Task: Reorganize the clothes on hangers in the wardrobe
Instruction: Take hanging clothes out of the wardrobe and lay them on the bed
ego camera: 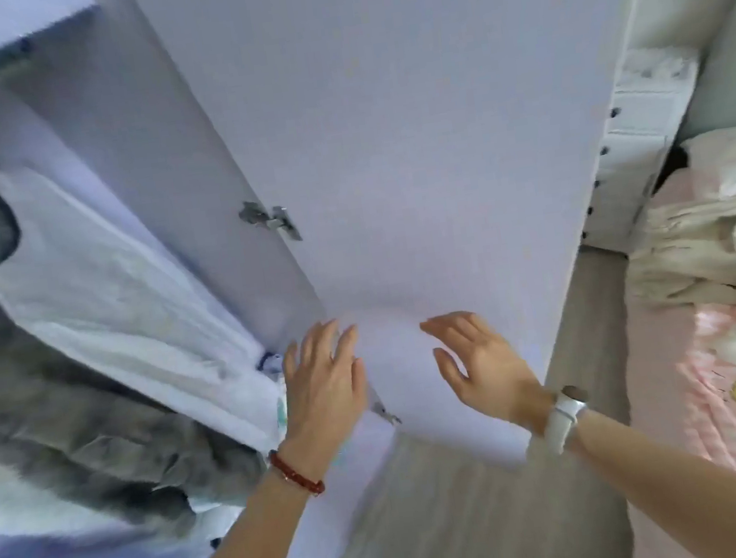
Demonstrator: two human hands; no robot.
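- Risk — the open wardrobe door [411, 156] could swing into my fingers, or I could snag the white garment [100, 286] hanging just left of it.
- My left hand [323, 378] and right hand [480, 367] both reach forward, fingers loosely spread, gripping nothing.
- The clothes on hangers — white garment, grey garment [70, 411] — hang inside, to my left.

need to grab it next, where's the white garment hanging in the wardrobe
In the head view the white garment hangs on the left, inside the open wardrobe, between the grey garment and the wardrobe door, just left of the left hand.
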